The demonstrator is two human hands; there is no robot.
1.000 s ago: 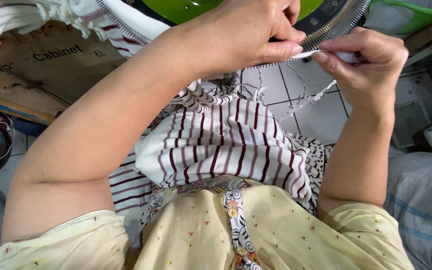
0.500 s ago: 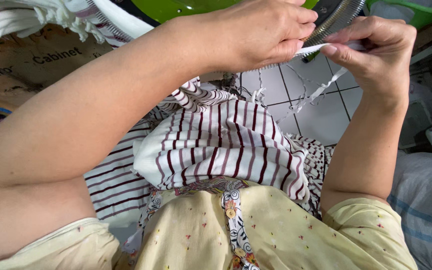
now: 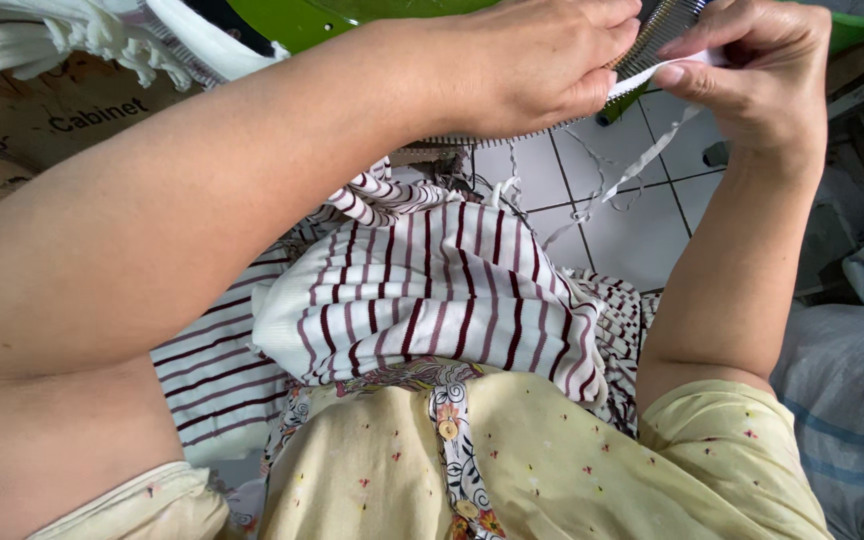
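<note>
I have both hands raised at the top of the view, working close together on a strip of white fabric edge (image 3: 642, 85). My left hand (image 3: 532, 65) is curled shut, its fingers folded over the edge and pressing it against a curved ring of fine metal teeth (image 3: 657, 35) that sits on a green machine body (image 3: 352, 15). My right hand (image 3: 762, 70) is just beside it, thumb and forefinger pinched closed on the end of the same white strip, so the piece runs between the two hands and touches both. Thin white threads (image 3: 642, 165) hang loose below the right hand, over the pale tiled floor (image 3: 632, 225). Lower down, a bundle of white knit with dark red stripes (image 3: 432, 300) is heaped in my lap, resting against my yellow flowered shirt (image 3: 552, 460). More white knit with a frayed fringe (image 3: 102, 40) drapes at the upper left, beside a brown cardboard box (image 3: 42, 125). A grey woven sack (image 3: 842, 400) lies at the right edge, near my right elbow.
</note>
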